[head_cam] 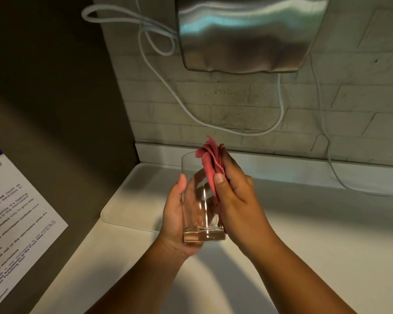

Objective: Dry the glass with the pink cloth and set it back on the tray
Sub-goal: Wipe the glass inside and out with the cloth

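White counter (281, 223) lay bare right of the tray (114, 214).
Left hand (179, 223) gripped the glass (200, 200) above it; right hand (234, 193) pinched the pink cloth (210, 159) against its right side.

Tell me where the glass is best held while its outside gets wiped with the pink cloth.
Probably low on its wall near the thick base, wrapped from the left, as the left hand does now. The glass stands upright with a heavy bottom, so a low grip steadies it and leaves the right side free for the right hand pressing the pink cloth.

Clear glossy glass (201, 200), soft matt pink cloth (210, 162), brushed-metal wall unit (247, 35).
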